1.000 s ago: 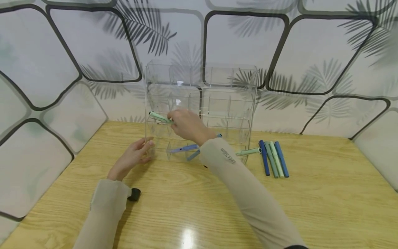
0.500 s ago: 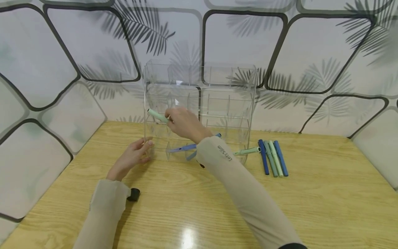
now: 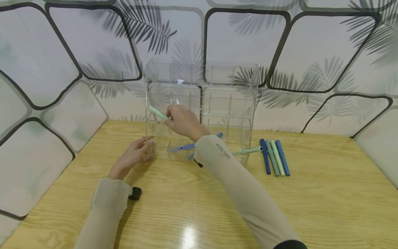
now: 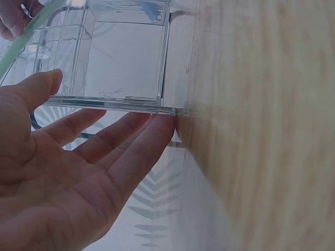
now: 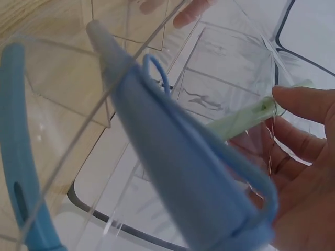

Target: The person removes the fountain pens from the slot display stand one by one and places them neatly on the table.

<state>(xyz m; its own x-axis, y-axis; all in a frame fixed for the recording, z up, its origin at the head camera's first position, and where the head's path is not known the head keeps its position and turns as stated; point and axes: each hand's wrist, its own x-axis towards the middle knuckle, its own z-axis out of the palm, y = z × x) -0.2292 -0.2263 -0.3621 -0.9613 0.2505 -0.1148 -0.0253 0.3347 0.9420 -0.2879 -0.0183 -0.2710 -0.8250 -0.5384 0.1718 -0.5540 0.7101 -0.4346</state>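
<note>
My right hand [image 3: 183, 121] pinches a light green pen [image 3: 157, 112] between thumb and fingers, in front of the left part of a clear acrylic tiered organizer [image 3: 219, 120]. The pen slants, its far end up and to the left; in the right wrist view the pen [image 5: 243, 121] passes behind the thumb. At the organizer's lower left side, my left hand [image 3: 133, 155] rests its fingertips on the outer wall. The left wrist view shows this hand's fingers [image 4: 138, 151] nearly straight under the wall, with the thumb on the other side of the wall's edge.
A periwinkle pen [image 3: 183, 147], a blue pen [image 3: 219, 135] and a green pen [image 3: 250, 150] lie in the organizer's bottom tier. Several pens [image 3: 274, 157] lie side by side on the wooden table [image 3: 326, 200] at right. Behind stands a leaf-patterned backdrop [image 3: 244, 38].
The light green pen has turned in my right hand's fingers, its open-looking end no longer facing the camera and its far end slightly higher. My left hand stays at the organizer's side.
</note>
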